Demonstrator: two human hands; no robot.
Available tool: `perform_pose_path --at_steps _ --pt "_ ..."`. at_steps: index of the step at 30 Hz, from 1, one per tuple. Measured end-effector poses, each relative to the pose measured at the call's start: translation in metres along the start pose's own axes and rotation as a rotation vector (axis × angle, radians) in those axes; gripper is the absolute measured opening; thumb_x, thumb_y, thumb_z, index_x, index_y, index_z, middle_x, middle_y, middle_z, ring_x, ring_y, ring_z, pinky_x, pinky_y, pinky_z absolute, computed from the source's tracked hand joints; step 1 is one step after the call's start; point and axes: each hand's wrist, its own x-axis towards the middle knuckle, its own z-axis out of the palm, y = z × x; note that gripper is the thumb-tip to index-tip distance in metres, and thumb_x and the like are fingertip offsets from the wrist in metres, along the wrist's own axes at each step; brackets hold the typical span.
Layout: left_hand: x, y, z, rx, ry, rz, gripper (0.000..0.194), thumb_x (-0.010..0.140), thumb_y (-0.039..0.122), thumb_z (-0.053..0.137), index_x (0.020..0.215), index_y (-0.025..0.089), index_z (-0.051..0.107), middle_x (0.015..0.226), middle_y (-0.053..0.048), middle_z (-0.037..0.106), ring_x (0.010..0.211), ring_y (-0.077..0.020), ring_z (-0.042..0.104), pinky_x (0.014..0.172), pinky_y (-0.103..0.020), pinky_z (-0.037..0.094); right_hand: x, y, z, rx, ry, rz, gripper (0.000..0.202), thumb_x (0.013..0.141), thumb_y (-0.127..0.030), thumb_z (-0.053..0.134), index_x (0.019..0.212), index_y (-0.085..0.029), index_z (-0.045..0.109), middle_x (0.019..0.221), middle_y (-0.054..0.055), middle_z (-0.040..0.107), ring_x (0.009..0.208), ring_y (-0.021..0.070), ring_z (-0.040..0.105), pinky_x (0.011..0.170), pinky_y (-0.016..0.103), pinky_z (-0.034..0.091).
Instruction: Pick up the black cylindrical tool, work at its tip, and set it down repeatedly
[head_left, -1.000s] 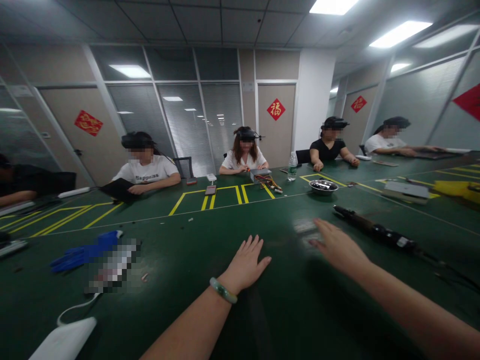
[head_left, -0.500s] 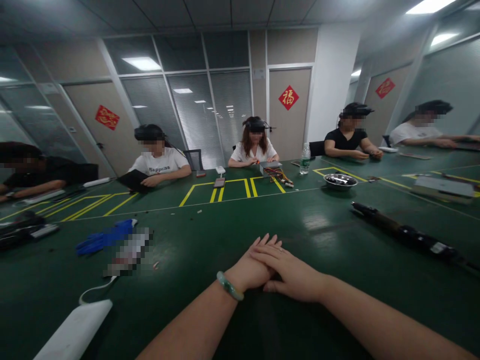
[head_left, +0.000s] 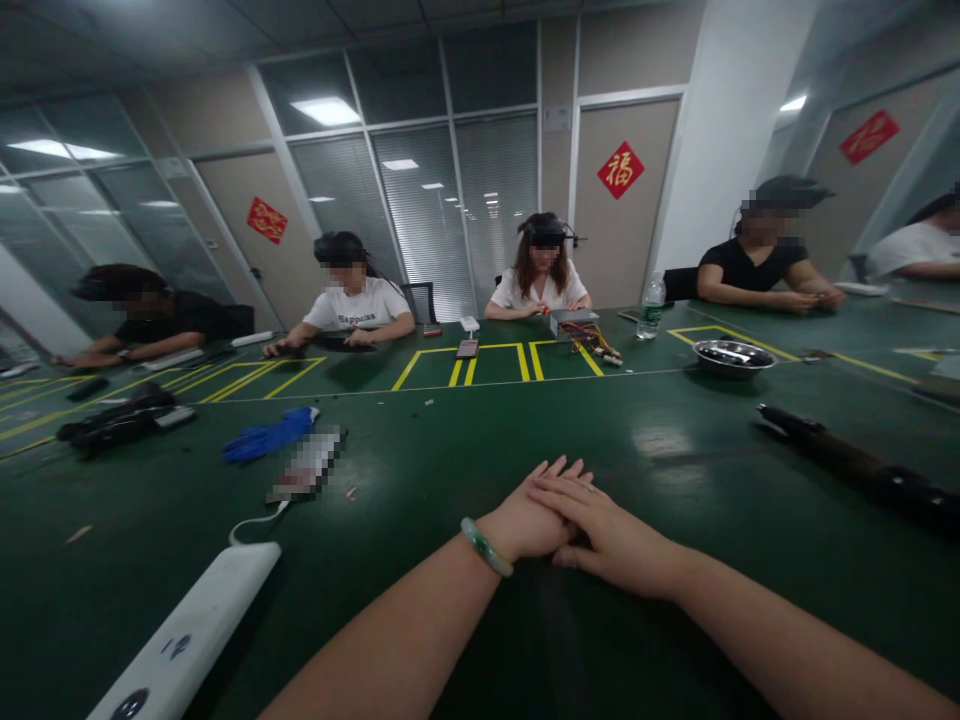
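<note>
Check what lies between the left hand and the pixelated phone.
In the head view, a small scrap lies on the tabletop between the left hand and the pixelated phone, nearer the phone.

Table (head_left: 420, 490): dark green, marked with bright yellow lines (head_left: 524, 362). Bangle (head_left: 486, 547): mottled, pale to deeper green. Glove (head_left: 268, 437): solid blue. Power bank (head_left: 202, 610): white with dark marks; its cable (head_left: 247, 522), also white. Power tool (head_left: 840, 452): mostly black. Bowl (head_left: 733, 358): shiny silver. Bottle (head_left: 651, 308): clear, label green and white. Across from me, noted: a grey box (head_left: 574, 321), wires (head_left: 583, 336) in red, orange and yellow, a white shirt (head_left: 360, 305) with dark lettering, a black shirt (head_left: 754, 268). Door (head_left: 630, 240): beige; its diamond sign (head_left: 621, 171): red, gold character.
</note>
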Motion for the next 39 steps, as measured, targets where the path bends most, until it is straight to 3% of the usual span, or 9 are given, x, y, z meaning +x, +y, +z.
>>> perform_pose_path --at_steps 10,18,26,33,39 --pt "-0.001 0.005 -0.011 0.024 -0.019 -0.023 0.053 0.096 0.033 0.042 0.146 0.018 0.033 0.157 -0.007 0.019 0.146 -0.0252 0.004 0.117 -0.048 0.006 0.001 0.001 0.001 -0.015 -0.006 0.008 0.076 0.081 -0.040 0.067 0.147 -0.034 0.031 0.153 0.002 0.027 0.141 0.0236 0.020 0.117 0.045 0.012" --pt "-0.001 0.000 -0.006 -0.024 0.021 0.001 0.053 0.095 0.033 0.043 0.145 0.018 0.034 0.156 -0.008 0.020 0.146 -0.0269 0.006 0.117 -0.049 0.007 0.003 0.003 0.001 -0.001 -0.014 0.018 0.077 0.080 -0.042 0.068 0.147 -0.035 0.031 0.153 0.002 0.027 0.141 0.0252 0.020 0.116 0.047 0.013" --pt "-0.002 0.001 -0.006 -0.059 0.017 -0.009 0.055 0.096 0.033 0.042 0.148 0.019 0.028 0.157 -0.008 0.017 0.146 -0.0266 0.003 0.117 -0.049 0.005 0.003 0.000 -0.002 0.008 -0.014 0.038 0.076 0.078 -0.041 0.070 0.145 -0.035 0.035 0.151 0.002 0.030 0.139 0.0267 0.022 0.115 0.048 0.013" --pt "-0.004 0.000 0.000 -0.096 0.052 -0.019 0.063 0.096 0.038 0.042 0.152 0.024 0.015 0.158 -0.005 0.012 0.146 -0.0262 -0.002 0.117 -0.049 0.005 0.005 -0.003 -0.005 0.000 0.006 0.070 0.083 0.068 -0.035 0.080 0.141 -0.039 0.040 0.148 0.000 0.034 0.136 0.0286 0.027 0.113 0.047 0.019" --pt "0.000 -0.001 0.007 -0.125 0.052 -0.032 0.070 0.092 0.039 0.050 0.151 0.028 0.015 0.157 -0.002 0.014 0.145 -0.0258 -0.004 0.118 -0.048 0.002 0.006 0.000 -0.003 -0.009 0.008 0.059 0.083 0.066 -0.037 0.081 0.140 -0.037 0.044 0.145 0.002 0.037 0.133 0.0292 0.031 0.113 0.046 0.020"
